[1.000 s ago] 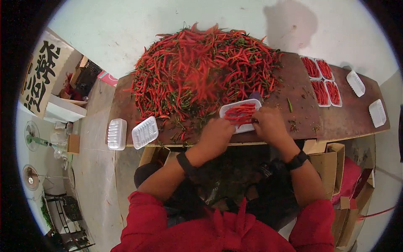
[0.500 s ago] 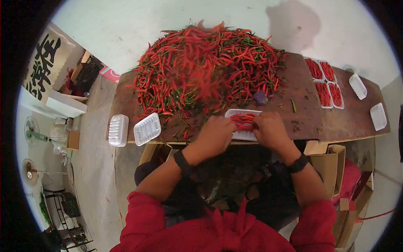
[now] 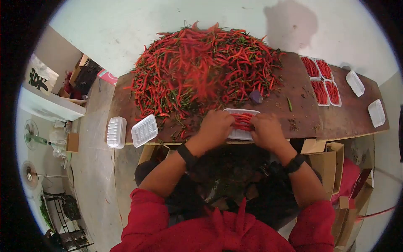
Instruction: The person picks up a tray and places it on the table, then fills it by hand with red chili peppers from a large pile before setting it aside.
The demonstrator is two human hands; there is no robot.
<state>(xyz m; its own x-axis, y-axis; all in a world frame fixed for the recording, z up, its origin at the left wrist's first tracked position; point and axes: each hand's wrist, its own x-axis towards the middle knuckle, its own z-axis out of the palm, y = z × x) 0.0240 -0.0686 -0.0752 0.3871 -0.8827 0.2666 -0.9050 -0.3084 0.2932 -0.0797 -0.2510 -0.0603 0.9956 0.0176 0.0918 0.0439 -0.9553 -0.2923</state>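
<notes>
A white tray lies at the table's front edge with a row of red chilies in it. My left hand is at the tray's left side, its fingers closed on the left ends of the chilies. On the right, my right hand has its fingers closed on their other ends. Behind both hands rises a large heap of red chilies with green stems. A purple object sits at the heap's right foot, and a single green chili lies beyond it.
Several filled trays stand together at the right. Two white trays lie farther right. At the left are a stack of white trays and a tilted tray. Cardboard boxes stand below the table.
The view has shifted slightly. Both hands remain at the tray, with their fingers still at the ends of the chilies.
</notes>
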